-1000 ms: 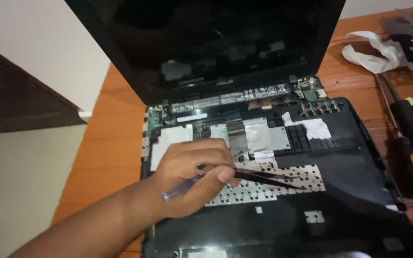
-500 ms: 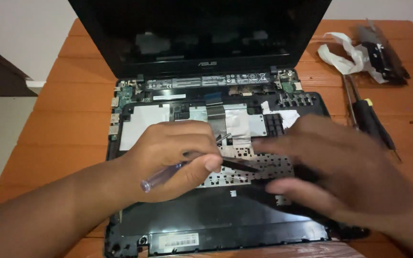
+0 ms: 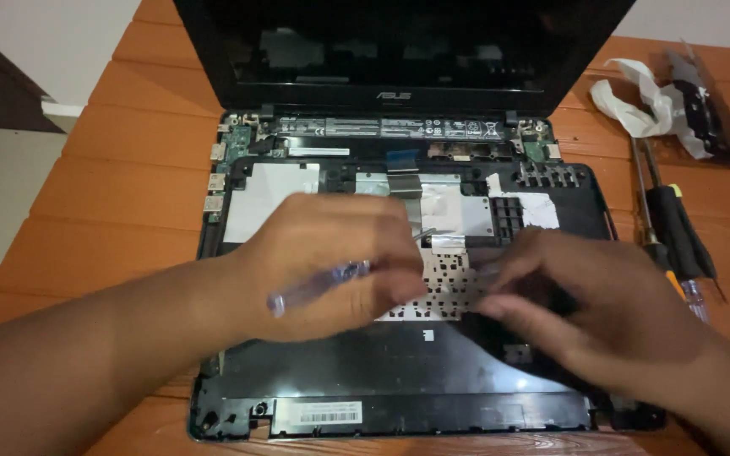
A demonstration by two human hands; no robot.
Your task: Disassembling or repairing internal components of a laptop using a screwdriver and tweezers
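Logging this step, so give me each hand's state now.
Left hand: closed on a clear-handled screwdriver.
Right hand: fingers on the laptop, grip cannot be told.

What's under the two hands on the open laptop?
Under the left hand and right hand lies a perforated metal plate inside the laptop. The hands cover most of the plate, so whatever lies beneath them stays hidden.

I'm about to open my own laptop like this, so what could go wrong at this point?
1. The left hand holds a clear-handled screwdriver over the bare metal keyboard backing; a slip might scratch it or nick the flat ribbon cable.
2. The right hand presses close by, so the tip could jab its fingers.
3. The black screwdrivers near the wooden table's edge could roll off.
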